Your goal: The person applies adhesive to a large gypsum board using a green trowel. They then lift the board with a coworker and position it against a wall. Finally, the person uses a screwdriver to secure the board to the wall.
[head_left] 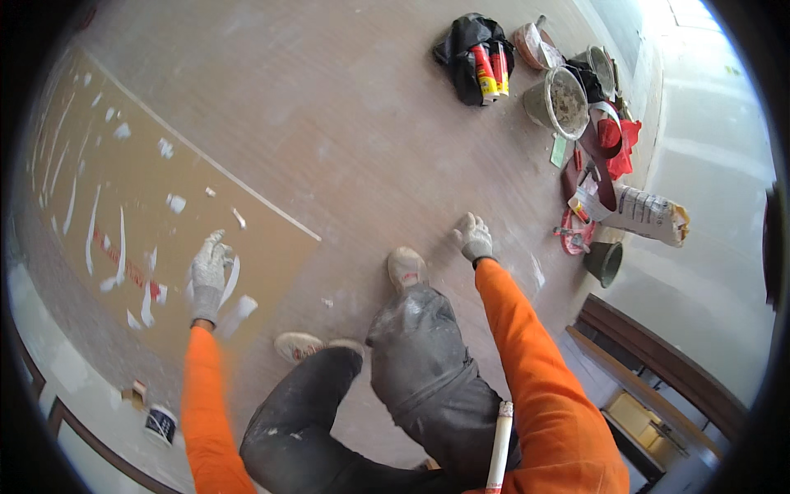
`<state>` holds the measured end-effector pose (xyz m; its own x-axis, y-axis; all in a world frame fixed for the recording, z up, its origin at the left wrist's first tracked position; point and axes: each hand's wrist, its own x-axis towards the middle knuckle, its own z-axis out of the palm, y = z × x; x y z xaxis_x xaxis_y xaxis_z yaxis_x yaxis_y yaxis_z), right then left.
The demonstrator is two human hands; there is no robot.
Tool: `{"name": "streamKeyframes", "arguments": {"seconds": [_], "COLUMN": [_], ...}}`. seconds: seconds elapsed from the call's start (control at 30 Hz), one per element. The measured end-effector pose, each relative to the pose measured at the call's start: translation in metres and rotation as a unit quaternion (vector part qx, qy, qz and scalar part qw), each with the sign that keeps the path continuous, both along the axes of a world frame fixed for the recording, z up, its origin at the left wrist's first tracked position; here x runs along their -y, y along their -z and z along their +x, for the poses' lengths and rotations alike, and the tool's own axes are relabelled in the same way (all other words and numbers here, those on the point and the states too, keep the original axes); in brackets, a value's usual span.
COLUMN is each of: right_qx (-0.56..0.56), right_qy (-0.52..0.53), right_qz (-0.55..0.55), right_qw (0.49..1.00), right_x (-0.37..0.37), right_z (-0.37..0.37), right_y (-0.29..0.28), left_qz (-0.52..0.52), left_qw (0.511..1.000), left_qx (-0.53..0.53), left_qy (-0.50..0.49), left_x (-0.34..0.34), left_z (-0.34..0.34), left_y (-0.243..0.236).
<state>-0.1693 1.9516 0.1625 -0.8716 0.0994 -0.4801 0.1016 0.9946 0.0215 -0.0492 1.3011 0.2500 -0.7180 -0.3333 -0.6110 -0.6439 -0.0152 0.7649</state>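
A brown sheet of board point(164, 218), streaked with white smears and marked in red print, lies on the floor to my left. Over its near right part hovers my left hand point(210, 272), in a pale work glove, fingers loosely stretched, with no tool visible in it. Small white scraps point(239, 218) lie beside its fingertips. My right hand point(475, 239), also gloved, is above the floor to the right of my shoe point(407, 269). Its fingers are slightly bent and apart, and I see nothing in them. A cigarette point(500, 445) with an ash tip juts up from the lower edge.
Red and yellow tubes point(491, 74) lie on a black bag at the far right. Nearby stand a dirty grey bucket point(566, 103), a dark bucket point(604, 263) and a paper sack point(646, 212). A small tub point(160, 425) is at lower left. Wooden frames point(658, 354) lie along the right wall.
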Motion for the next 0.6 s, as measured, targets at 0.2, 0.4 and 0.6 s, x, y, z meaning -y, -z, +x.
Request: {"name": "streamKeyframes", "arguments": {"seconds": [0.2, 0.4, 0.6], "right_qx": [-0.355, -0.341, -0.247], "right_qy": [0.18, 0.333, 0.289], "right_qz": [0.001, 0.122, 0.089], "right_qw": [0.917, 0.87, 0.921], "right_x": [-0.107, -0.267, -0.306], "right_z": [-0.086, -0.248, -0.29], "right_y": [0.103, 0.1, 0.097], "left_qz": [-0.176, -0.317, -0.383], "left_qw": [0.966, 0.931, 0.907], "left_qx": [-0.11, -0.139, 0.017], "left_qy": [0.156, 0.119, 0.175], "left_x": [0.034, 0.079, 0.093], "left_z": [-0.16, -0.202, -0.106], "left_y": [-0.031, -0.063, -0.075]}}
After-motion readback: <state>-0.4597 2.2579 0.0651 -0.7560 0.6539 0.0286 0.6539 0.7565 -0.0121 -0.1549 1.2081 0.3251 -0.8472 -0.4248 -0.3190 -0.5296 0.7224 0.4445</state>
